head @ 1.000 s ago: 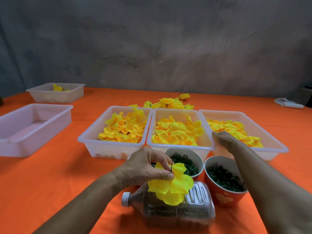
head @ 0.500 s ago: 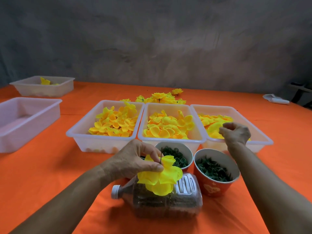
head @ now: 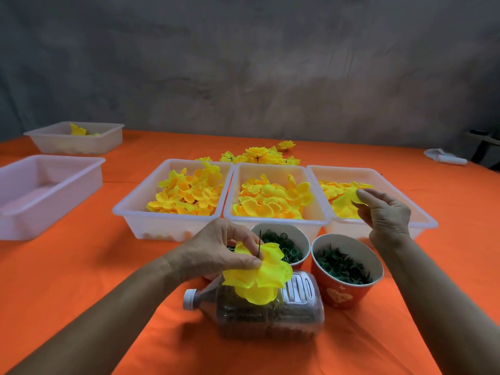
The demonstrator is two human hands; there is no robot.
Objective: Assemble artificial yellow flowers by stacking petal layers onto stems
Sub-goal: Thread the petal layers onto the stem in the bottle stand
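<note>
My left hand (head: pixel 216 251) pinches a half-built yellow flower (head: pixel 259 277) on a thin dark stem (head: pixel 259 243) that points up, held above a clear bottle lying on its side. My right hand (head: pixel 384 212) pinches a yellow petal layer (head: pixel 349 197) just above the right petal tray (head: pixel 422 209). Two more white trays, the middle one (head: pixel 273 219) and the left one (head: pixel 162 220), hold loose yellow petal layers.
Two red cups (head: pixel 349 293) (head: pixel 303 239) of dark green parts stand in front of the trays. The clear bottle (head: pixel 270 315) lies near me. Finished flowers (head: pixel 259 155) lie behind the trays. At the left are an empty tray (head: pixel 40 207) and a farther tray (head: pixel 75 142).
My right hand has lifted out of the right tray with a petal layer pinched in it. My left hand keeps its hold on the flower and stem.
</note>
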